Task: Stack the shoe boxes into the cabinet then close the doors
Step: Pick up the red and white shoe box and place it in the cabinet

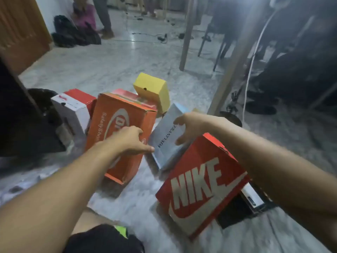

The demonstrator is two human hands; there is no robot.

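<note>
Several shoe boxes lie on the marble floor. A pale blue-white box (166,143) stands tilted in the middle. My right hand (189,126) grips its right edge with thumb and fingers around it. My left hand (128,140) touches its left edge with the thumb, fingers spread. An orange box (116,128) stands left of it, under my left hand. A red Nike box (202,181) leans in front on the right. A yellow box (152,90) stands behind. A white-and-red box (73,106) lies at the left. The dark cabinet (21,121) is at the far left.
A black box (242,210) lies under the Nike box. Wooden table legs (187,33) and chair legs stand behind on the right. A white cable (251,70) hangs at the right. Dark bags (73,33) and a person's legs are at the back left. My knee is at the bottom.
</note>
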